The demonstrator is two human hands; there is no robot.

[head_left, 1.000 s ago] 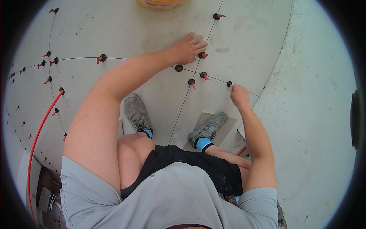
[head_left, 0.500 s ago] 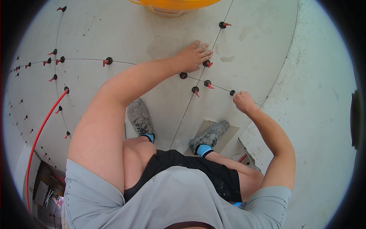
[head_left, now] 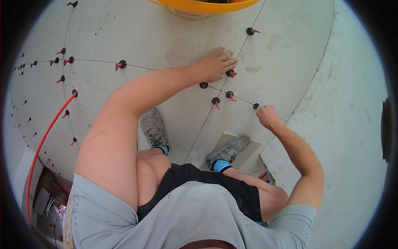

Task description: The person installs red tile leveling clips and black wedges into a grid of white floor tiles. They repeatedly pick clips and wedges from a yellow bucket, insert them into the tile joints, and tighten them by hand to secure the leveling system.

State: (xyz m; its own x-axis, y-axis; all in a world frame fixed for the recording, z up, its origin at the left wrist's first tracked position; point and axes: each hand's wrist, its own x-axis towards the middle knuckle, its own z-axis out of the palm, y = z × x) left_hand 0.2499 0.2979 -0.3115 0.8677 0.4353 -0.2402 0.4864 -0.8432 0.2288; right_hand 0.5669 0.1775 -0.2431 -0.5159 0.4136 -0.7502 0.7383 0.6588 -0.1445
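Observation:
My left hand (head_left: 216,65) lies flat with fingers spread on a large pale floor tile (head_left: 157,93), just beside a tile leveling clip (head_left: 230,73) with a black round base and red handle. My right hand (head_left: 268,116) is closed against another tile leveling clip (head_left: 256,106) on the joint to the right. Only that clip's black base shows; its handle is hidden by my fingers. Between my hands, around the crossing of the joints, sit more clips, among them one with its red handle pointing right (head_left: 230,95) and one pointing down (head_left: 216,101).
A yellow bucket (head_left: 199,9) stands at the far edge, with dark and red pieces inside. Several clips line the joints at left, where a red hose (head_left: 43,141) curves over the tiles. My shoes (head_left: 232,149) rest on the tiles. A raised pale ledge (head_left: 348,137) runs along the right.
The view has shifted slightly, so the floor and bucket appear a little further right and lower. Both hands stay at the same places, the right one still closed by its clip.

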